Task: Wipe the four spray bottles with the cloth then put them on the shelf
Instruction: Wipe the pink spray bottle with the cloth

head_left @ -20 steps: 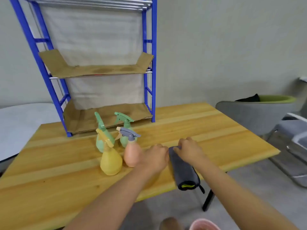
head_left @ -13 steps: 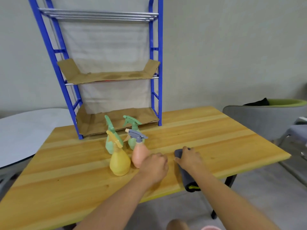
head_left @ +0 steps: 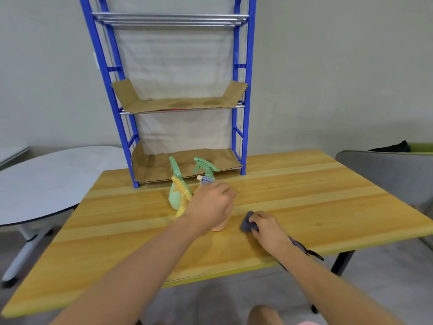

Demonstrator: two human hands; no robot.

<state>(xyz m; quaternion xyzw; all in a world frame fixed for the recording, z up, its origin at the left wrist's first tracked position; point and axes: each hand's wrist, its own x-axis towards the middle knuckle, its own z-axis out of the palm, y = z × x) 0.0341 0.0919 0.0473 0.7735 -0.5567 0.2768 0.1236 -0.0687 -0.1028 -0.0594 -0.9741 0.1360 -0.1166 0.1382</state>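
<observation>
Several spray bottles stand clustered on the wooden table (head_left: 304,198) in front of the blue shelf (head_left: 243,141). My left hand (head_left: 210,207) is wrapped around the peach bottle (head_left: 219,227), hiding most of it; its grey nozzle (head_left: 206,180) shows above my fingers. A yellow bottle (head_left: 180,207) is just left of my hand. Two green bottles (head_left: 174,195) (head_left: 206,168) stand behind. My right hand (head_left: 267,226) grips the dark grey cloth (head_left: 247,222), which lies on the table and trails off the front edge.
The shelf has cardboard liners (head_left: 178,105) on its middle and bottom levels and bare metal rails on top. A round white table (head_left: 46,179) stands to the left, a grey chair (head_left: 386,170) to the right. The table's front edge is close to my right forearm.
My left hand has moved forward and closed around the peach bottle. My right hand stays on the cloth. The view has tilted up, showing more of the shelf.
</observation>
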